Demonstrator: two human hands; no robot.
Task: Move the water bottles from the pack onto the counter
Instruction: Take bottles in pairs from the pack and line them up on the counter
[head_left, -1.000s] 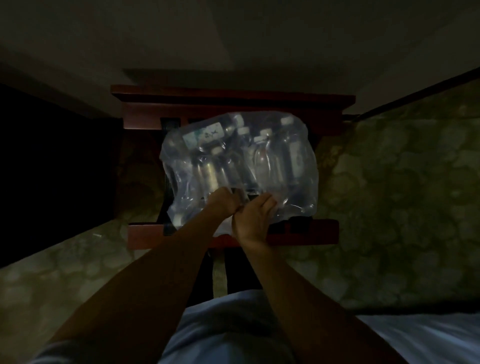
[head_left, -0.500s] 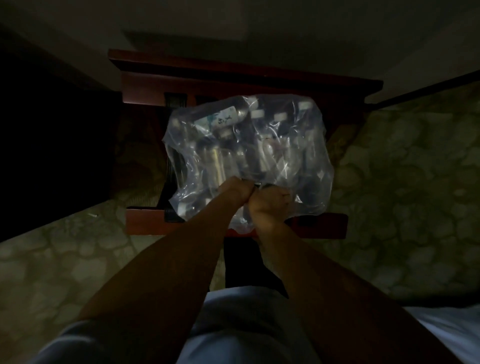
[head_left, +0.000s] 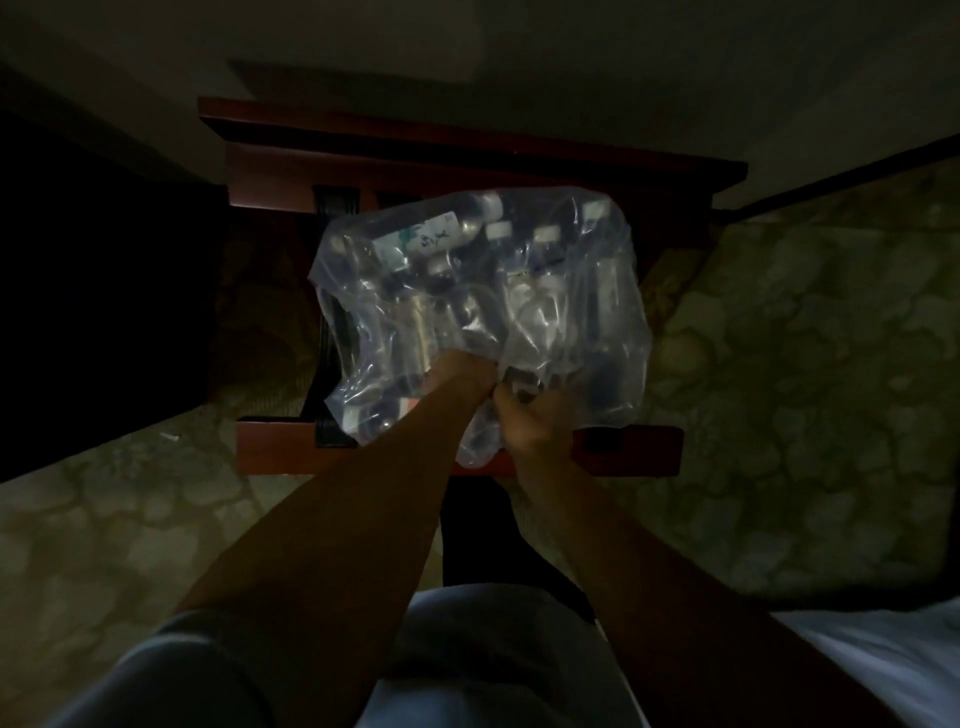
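Note:
A pack of water bottles (head_left: 566, 291) wrapped in clear, crinkled plastic rests on a low reddish wooden rack (head_left: 644, 457) in a dim room. Several clear bottles with white caps (head_left: 500, 229) show through the film; one labelled bottle (head_left: 421, 239) lies across the far left corner. My left hand (head_left: 457, 376) and my right hand (head_left: 530, 421) are side by side at the pack's near edge, both closed on bunched plastic wrap. My fingertips are hidden in the film.
The rack's far rail (head_left: 467, 150) stands against a pale wall. Patterned greenish carpet (head_left: 805, 364) lies on both sides. A dark area (head_left: 93, 291) fills the left, and a white bed corner (head_left: 883, 665) sits at the lower right.
Both hands have closed from resting on the pack to gripping the wrap. The film at the near edge is more bunched and pulled up.

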